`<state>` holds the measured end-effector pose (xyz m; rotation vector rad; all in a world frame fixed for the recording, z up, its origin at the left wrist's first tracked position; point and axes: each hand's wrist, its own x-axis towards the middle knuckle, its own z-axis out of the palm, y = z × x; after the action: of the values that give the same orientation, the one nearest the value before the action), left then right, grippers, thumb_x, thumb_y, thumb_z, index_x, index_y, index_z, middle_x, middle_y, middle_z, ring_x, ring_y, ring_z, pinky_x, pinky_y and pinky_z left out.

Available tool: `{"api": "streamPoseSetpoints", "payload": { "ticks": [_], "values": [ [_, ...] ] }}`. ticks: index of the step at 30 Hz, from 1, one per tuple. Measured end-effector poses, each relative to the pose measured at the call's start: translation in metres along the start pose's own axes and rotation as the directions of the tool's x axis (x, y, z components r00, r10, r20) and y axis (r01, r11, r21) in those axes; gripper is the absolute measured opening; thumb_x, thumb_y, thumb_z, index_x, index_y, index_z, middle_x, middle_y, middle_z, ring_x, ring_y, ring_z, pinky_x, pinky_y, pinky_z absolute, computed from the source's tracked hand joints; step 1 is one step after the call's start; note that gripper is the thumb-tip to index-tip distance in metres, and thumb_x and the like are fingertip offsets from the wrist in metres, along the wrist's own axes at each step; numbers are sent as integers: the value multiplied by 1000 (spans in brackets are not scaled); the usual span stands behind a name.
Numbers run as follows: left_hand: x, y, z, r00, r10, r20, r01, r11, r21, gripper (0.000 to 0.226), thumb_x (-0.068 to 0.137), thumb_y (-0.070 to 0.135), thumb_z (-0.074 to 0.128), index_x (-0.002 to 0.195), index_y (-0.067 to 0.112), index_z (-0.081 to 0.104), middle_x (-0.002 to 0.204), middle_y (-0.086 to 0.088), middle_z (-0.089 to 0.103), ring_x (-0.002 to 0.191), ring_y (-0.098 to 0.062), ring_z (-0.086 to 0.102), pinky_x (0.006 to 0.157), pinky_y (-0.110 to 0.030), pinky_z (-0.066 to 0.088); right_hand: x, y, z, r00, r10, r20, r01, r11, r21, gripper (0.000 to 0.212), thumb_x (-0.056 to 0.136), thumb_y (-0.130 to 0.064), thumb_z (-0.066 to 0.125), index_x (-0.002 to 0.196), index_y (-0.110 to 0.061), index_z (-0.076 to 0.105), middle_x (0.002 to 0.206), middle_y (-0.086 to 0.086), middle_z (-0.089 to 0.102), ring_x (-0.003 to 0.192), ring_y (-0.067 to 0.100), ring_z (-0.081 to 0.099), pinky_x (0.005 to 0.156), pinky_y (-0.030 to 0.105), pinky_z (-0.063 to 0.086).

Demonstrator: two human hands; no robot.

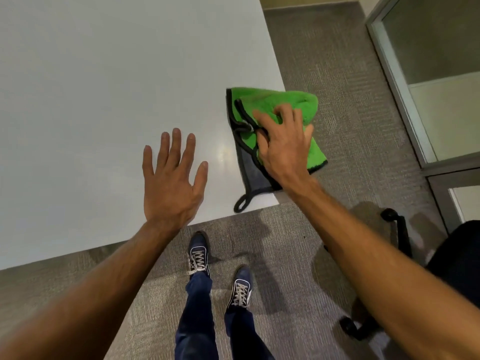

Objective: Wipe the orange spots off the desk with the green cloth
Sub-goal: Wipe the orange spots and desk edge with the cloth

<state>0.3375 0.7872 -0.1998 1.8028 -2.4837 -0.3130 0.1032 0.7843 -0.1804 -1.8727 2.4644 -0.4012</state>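
Note:
The green cloth (262, 102), edged in black with a grey underside and a black hanging loop, lies crumpled over the near right corner of the white desk (104, 100); part of it hangs past the right edge. My right hand (283, 141) presses down on the cloth, its fingers curled into the fabric. My left hand (172, 178) lies flat on the desk to the left of the cloth, fingers spread, holding nothing. I see no orange spots on the bare desk; a faint orange tinge shows on the cloth's top fold.
Grey carpet (324, 61) runs along the right and near sides of the desk. A black office chair (452, 255) with wheeled base stands at the right. A glass door with a metal frame (405, 81) is at far right. My legs and blue shoes (198, 253) stand below the desk edge.

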Motion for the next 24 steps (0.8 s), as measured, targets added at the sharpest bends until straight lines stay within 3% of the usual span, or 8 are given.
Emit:
{"api": "streamPoseSetpoints", "payload": {
  "ticks": [6,17,24],
  "values": [
    [-1,2,-1,1000,-1,-3,1,1000,1,66,107,56,14,167,26,10,175,-3,6,163,-20,0,131,-54,2,-109,30,-15,999,42,-10,-42,999,2,40,90,-27,64,129,-34,62,126,5,55,107,25,48,77,34,26],
    [-1,1,0,1000,-4,-29,4,1000,5,67,107,56,16,166,26,14,175,-3,8,163,-20,2,131,-53,3,-3,0,-4,998,57,6,-57,998,-39,35,89,-23,56,123,-32,63,125,4,54,114,26,49,85,42,33],
    [-3,1,1,999,5,-45,-6,1000,-21,65,108,56,16,166,26,14,175,-4,9,163,-20,2,131,-52,1,-30,-6,-5,989,136,-56,-137,991,-2,33,91,-23,56,121,-31,63,123,5,55,111,26,49,82,42,34]
  ]
}}
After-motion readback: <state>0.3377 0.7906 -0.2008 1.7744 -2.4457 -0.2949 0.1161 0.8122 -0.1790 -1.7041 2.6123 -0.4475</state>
